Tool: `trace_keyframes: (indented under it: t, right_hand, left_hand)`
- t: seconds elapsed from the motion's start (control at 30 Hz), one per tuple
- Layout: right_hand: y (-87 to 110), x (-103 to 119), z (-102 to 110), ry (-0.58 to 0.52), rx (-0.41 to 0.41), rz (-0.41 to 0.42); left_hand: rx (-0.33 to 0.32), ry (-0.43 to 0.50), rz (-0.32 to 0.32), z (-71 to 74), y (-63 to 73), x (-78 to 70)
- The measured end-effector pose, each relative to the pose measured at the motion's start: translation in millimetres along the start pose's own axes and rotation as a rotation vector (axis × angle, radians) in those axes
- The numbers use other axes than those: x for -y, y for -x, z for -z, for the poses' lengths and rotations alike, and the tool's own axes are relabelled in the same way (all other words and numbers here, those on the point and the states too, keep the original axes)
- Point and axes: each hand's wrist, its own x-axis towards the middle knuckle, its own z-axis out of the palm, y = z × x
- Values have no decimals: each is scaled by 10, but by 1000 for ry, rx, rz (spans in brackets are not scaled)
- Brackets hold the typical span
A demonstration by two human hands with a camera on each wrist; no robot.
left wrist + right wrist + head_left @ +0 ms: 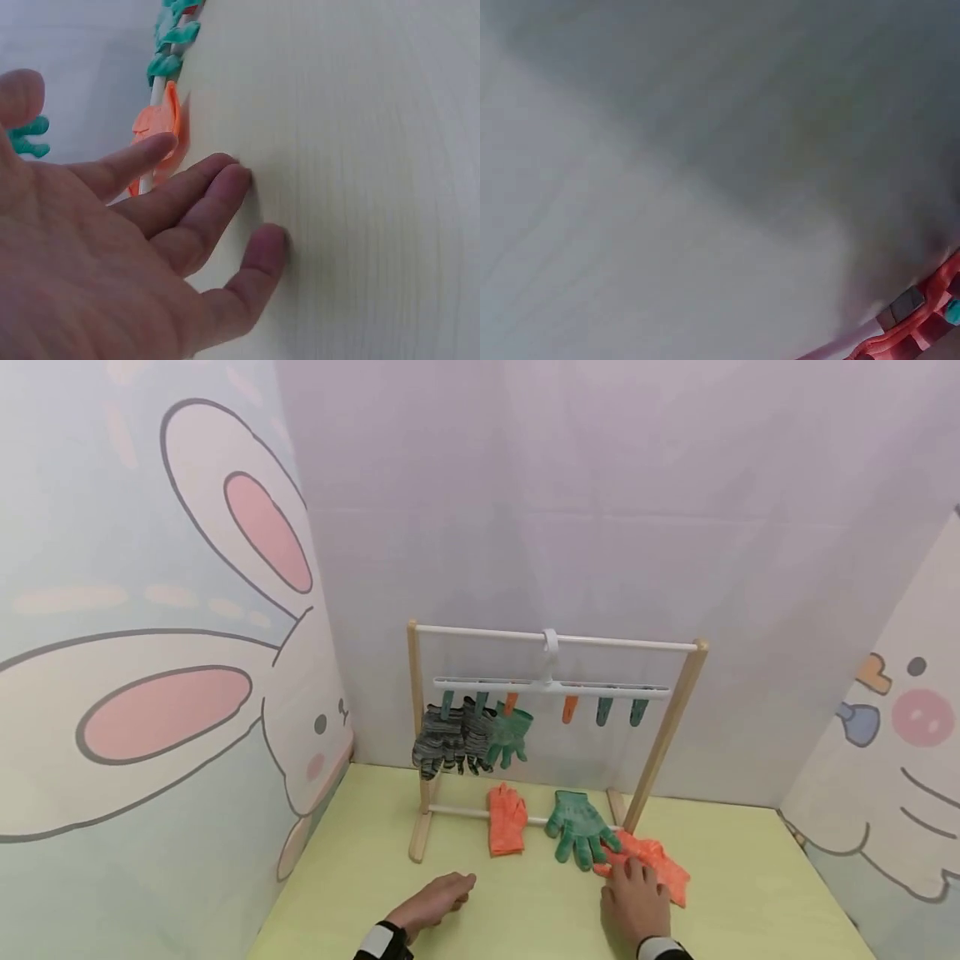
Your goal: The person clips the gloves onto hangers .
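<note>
White hanger (551, 687): holding two grey gloves (438, 739) and a hanging green glove (512, 731); six clips (570, 708) are lining it.
Yellow table (360, 877): bearing one flat green glove (577, 822), one left orange glove (507, 822), one right orange glove (663, 868).
Left hand (435, 900): bending loosely, fingers spread apart.
Right hand (637, 900): reaching over the right orange glove; whether it's pinching, I cannot tell.

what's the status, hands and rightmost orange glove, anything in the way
Left hand empty, fingers loose. Right hand on orange glove, grip unclear. Glove on tabletop. Green glove at its left end.
</note>
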Motion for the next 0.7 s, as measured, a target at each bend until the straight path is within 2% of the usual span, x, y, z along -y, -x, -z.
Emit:
trace_keyframes:
  t: [0.1, 0.17, 0.33, 0.4, 0.47, 0.5, 0.57, 0.63, 0.7]
  right_hand:
    - [69, -2, 5, 29, -13, 27]
    - [117, 32, 10, 59, -1, 29]
    - [234, 185, 50, 134, 112, 9]
    - [259, 230, 75, 122, 145, 18]
    - [267, 233, 90, 61, 146, 22]
    - [265, 214, 110, 2, 156, 23]
    - [266, 150, 160, -141, 117, 36]
    - [291, 81, 271, -230, 129, -35]
    - [320, -12, 347, -292, 181, -170]
  left_hand:
    - [-73, -27, -52, -43, 50, -4]
    - [-94, -52, -63, -67, 73, 13]
    - [-126, -101, -100, -132, 87, 72]
    - [-153, -131, -122, -141, 84, 90]
    - [-181, -150, -130, -140, 79, 110]
    - [-191, -156, -133, -136, 82, 121]
    - [-204, -155, -142, -120, 88, 155]
    - [-204, -143, -139, -101, 101, 204]
    - [-207, -140, -127, -95, 122, 262]
